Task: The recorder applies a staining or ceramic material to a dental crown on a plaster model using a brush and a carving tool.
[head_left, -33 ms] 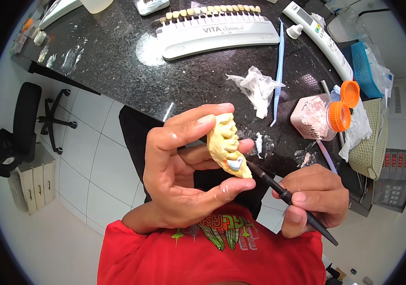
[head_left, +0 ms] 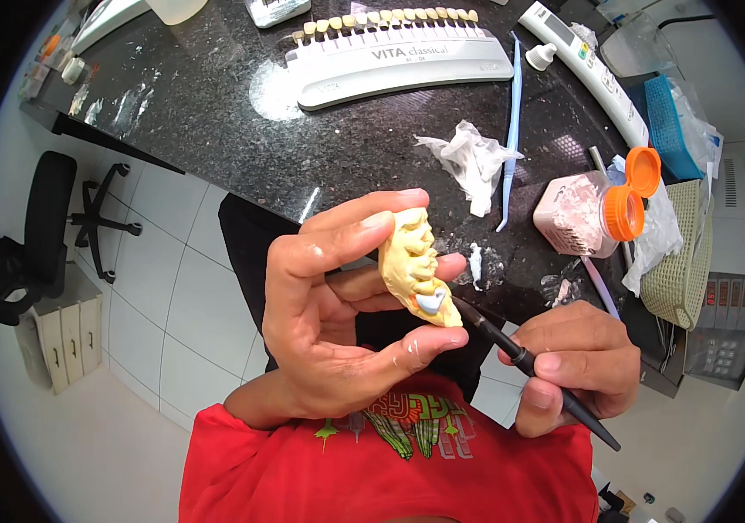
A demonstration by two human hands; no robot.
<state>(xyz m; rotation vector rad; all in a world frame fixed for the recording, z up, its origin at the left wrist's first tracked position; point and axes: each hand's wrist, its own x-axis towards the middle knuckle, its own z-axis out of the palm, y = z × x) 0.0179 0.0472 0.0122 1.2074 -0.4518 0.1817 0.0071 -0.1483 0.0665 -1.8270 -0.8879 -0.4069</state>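
My left hand (head_left: 325, 314) holds a yellow dental cast (head_left: 407, 253) upright between thumb and fingertips, above the near side of the bench. A row of moulded teeth runs down its right side. Low on the cast sits a small pale bluish-white tooth-shaped piece (head_left: 431, 302), with a bit of orange beside it. In my right hand (head_left: 582, 366) is a slim black-handled tool (head_left: 499, 338), gripped like a pen. Its dark tapered tip points up and left, close by the cast's lower right edge. Whether the tip touches the cast I cannot tell.
On the dark speckled bench (head_left: 207, 148) lie a tooth shade guide (head_left: 403, 70), a crumpled tissue (head_left: 470, 166) and a thin blue instrument (head_left: 510, 139). A powder jar (head_left: 575, 213) with an open orange cap stands right, near a beige basket (head_left: 677, 261). A black chair (head_left: 48, 200) is left.
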